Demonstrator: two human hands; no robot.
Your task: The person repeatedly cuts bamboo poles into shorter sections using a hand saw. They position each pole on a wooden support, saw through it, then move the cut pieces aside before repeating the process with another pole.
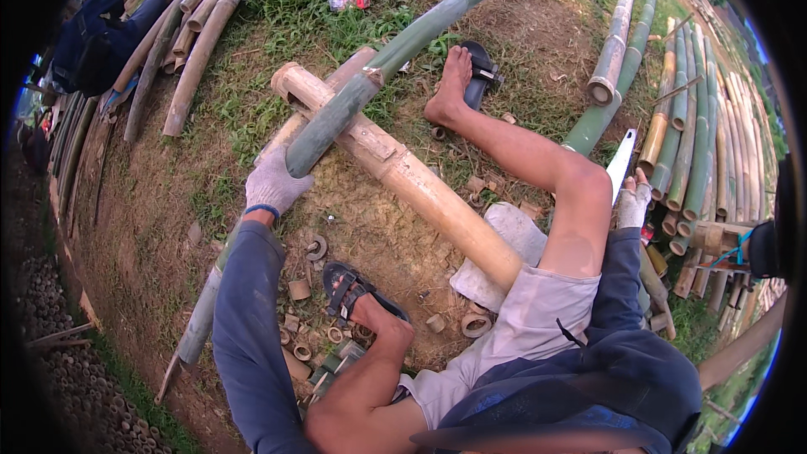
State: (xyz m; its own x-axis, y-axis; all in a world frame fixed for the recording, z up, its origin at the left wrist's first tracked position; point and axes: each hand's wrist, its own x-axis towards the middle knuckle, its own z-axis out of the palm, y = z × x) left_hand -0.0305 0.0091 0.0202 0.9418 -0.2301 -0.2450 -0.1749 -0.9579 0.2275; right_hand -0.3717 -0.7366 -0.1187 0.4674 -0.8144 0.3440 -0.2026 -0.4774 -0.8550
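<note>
Trampled grass and dirt: gloved left hand (273, 181) grips a green bamboo pole (403, 46)'s end; beyond it, right hand (632, 202), knee-hidden, clasps a saw (620, 164).

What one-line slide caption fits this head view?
Seated on the ground, a person steadies a green bamboo pole with the gloved left hand while the right hand holds a saw.

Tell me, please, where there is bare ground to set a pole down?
Bare dirt lies left of the left hand, toward the left pole pile, and beyond the green pole near the upper right. Offcut rings crowd the ground by the sandal.
</note>
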